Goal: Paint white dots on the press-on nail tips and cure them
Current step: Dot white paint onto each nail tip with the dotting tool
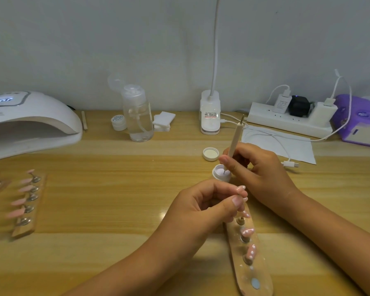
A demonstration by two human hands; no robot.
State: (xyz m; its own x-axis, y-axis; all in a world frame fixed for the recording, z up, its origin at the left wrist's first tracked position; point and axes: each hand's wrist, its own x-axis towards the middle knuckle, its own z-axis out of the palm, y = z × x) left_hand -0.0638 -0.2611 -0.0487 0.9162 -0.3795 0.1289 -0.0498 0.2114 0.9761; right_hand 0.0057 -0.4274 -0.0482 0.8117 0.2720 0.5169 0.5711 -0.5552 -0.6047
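Head view, right hand: the right hand (259, 167) pinches the dotting tool (235, 137) low on its pale shaft, pen-fashion. The fine point stands in the white gel of the small open jar (221, 173).
Left hand: the left hand (201, 208) is curled, thumb and forefinger closed on what looks to be a held tip (241, 188), just near of the jar. Whether it sits on a peg cannot be told.
Near holder: the wooden holder (252, 259) lies under and near of the left hand. Its dotted tips (248, 231) are pink and already carry white dots.
Left holder: a second holder (28, 201) lies well apart to the left with a row of plain pink tips (19, 201), blurred.
Curing lamp: the white curing lamp (30, 118) sits far left on the table (115, 189), its display lit.
Other things: the jar's lid (210, 153) lies just far of the jar. A pump bottle (138, 116) and a power strip (286, 120) stand by the wall.
Step, as judged: loading the tool with gel before dotting the held tip.
Handling, as judged: the tips are light, thin, glossy and likely slippery. They are best taken by the edges or the peg, never the painted face, since uncured dots would smear. The holder is stiff and is best carried level by its ends to the lamp.
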